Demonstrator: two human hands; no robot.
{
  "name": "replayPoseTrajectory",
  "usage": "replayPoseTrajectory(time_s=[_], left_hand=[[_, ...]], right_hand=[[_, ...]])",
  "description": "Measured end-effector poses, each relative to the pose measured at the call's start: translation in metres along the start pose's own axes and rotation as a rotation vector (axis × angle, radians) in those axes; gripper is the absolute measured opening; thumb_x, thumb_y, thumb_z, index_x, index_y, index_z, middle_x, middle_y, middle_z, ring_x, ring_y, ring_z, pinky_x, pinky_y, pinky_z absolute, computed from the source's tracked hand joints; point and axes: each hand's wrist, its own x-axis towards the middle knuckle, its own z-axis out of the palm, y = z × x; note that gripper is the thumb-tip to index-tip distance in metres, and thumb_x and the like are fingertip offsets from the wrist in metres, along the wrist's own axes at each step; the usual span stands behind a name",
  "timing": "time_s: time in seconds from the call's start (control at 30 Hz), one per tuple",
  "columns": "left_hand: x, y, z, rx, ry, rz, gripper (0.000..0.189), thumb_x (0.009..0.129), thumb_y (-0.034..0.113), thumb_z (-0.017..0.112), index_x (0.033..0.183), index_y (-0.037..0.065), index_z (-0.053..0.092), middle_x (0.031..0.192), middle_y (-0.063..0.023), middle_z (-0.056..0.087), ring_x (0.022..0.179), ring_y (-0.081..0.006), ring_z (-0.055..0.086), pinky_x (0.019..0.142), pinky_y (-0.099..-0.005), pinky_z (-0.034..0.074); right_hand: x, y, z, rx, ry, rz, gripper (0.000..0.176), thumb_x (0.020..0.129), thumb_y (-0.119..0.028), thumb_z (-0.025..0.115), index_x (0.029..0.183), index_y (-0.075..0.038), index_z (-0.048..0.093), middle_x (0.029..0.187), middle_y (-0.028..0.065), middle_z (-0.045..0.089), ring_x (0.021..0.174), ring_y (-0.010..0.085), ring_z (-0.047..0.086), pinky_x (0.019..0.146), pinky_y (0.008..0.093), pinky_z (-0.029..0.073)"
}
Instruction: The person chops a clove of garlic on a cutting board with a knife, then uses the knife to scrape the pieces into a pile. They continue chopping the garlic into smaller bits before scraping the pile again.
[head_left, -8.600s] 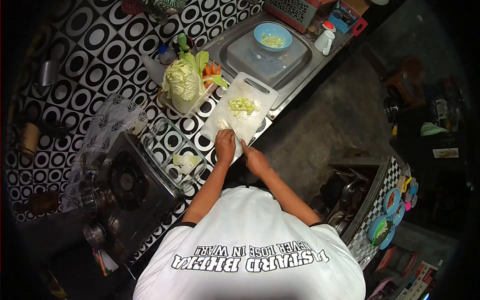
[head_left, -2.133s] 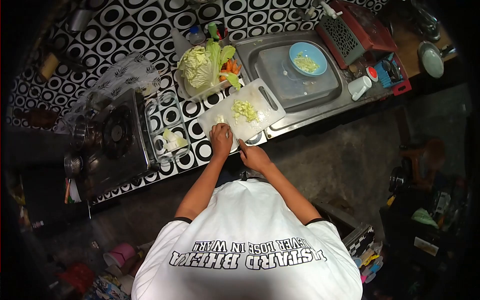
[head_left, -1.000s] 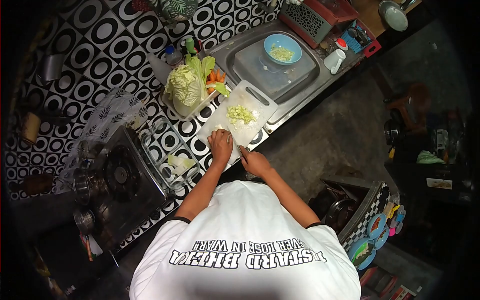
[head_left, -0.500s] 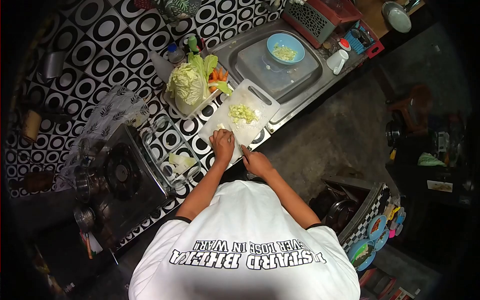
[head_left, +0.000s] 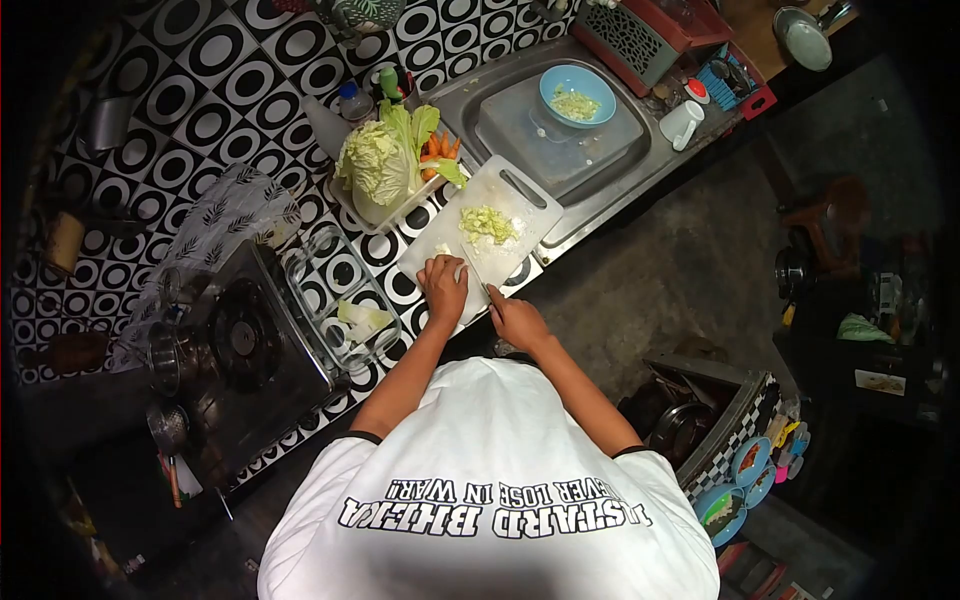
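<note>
Okay, chopping greens looks like the step in hand, likely midway. Landmark: the white plastic cutting board with a slotted handle end. At its near edge, right hand wrapped around the handle of a thin-bladed kitchen knife, blade angled over the board. Left hand just left of it, fingers bent down onto the board's near-left part; can't tell from here whether it pinches anything, the hand covers that spot. Small white chopped bits by those fingertips. Mid-board, just beyond the blade: loose heap of pale yellow-green chopped leaves, no finger on it.

As I read it, the next cut calls for tucked left fingertips and a short, controlled stroke. Blade and left hand are close; a slip there is my one worry.

Just left of the board: translucent white plastic tub with a big pale-green leafy cabbage and orange carrots. Left of the board, apart: clear rectangular dish with pale vegetable chunks. Off the board's handle end: stainless-steel sink, flat translucent plastic slab over its basin, round light-blue bowl on that, chopped bits inside. Farthest left of the board: black-topped stove.
</note>
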Motion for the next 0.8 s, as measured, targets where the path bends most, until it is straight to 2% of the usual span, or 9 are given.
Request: replayPoseTrajectory(time_s=[0.2, 0.37, 0.43, 0.67, 0.8], left_hand=[[0.002, -0.007, -0.013, -0.015, 0.037, -0.003, 0.027, 0.077, 0.006, 0.068, 0.104, 0.007, 0.064, 0.102, -0.0077, 0.060, 0.103, -0.0278, 0.054, 0.089, -0.0415, 0.037], [0.007, -0.028, -0.016, 0.024, 0.069, -0.060, 0.032, 0.077, 0.008, 0.069, 0.109, 0.007, 0.061, 0.104, -0.0082, 0.058, 0.104, -0.0295, 0.053, 0.088, -0.0433, 0.038], [0.009, -0.029, -0.017, 0.044, 0.028, -0.084, 0.033, 0.077, 0.010, 0.069, 0.109, 0.006, 0.062, 0.107, -0.0101, 0.057, 0.104, -0.0299, 0.052, 0.091, -0.0431, 0.038], [0.020, -0.030, -0.020, 0.036, -0.042, -0.060, 0.039, 0.076, 0.014, 0.073, 0.114, 0.006, 0.062, 0.110, -0.0087, 0.056, 0.109, -0.0289, 0.049, 0.093, -0.0430, 0.037], [0.032, -0.025, -0.027, 0.077, -0.172, -0.052, 0.050, 0.074, 0.019, 0.077, 0.121, 0.006, 0.061, 0.116, -0.0082, 0.054, 0.113, -0.0281, 0.047, 0.095, -0.0436, 0.036]], right_hand=[[-0.003, 0.001, -0.009, 0.012, 0.006, -0.051, 0.046, 0.094, -0.018, 0.050, 0.138, -0.005, 0.045, 0.080, 0.0228, 0.067, 0.075, 0.0404, 0.065, 0.073, 0.0503, 0.051], [-0.001, 0.011, -0.004, 0.006, -0.022, -0.076, 0.047, 0.093, -0.019, 0.051, 0.138, -0.007, 0.047, 0.079, 0.0230, 0.066, 0.075, 0.0408, 0.064, 0.073, 0.0503, 0.050], [0.001, 0.013, -0.007, -0.018, -0.039, -0.077, 0.047, 0.093, -0.020, 0.051, 0.138, -0.007, 0.047, 0.080, 0.0230, 0.066, 0.076, 0.0399, 0.065, 0.073, 0.0499, 0.051], [0.011, 0.018, -0.022, -0.078, -0.030, -0.069, 0.046, 0.093, -0.020, 0.049, 0.136, -0.005, 0.047, 0.082, 0.0231, 0.067, 0.080, 0.0395, 0.066, 0.076, 0.0502, 0.051], [0.012, 0.017, -0.025, -0.068, -0.007, -0.093, 0.046, 0.093, -0.020, 0.050, 0.136, -0.005, 0.048, 0.084, 0.0243, 0.067, 0.080, 0.0398, 0.066, 0.077, 0.0499, 0.051]])
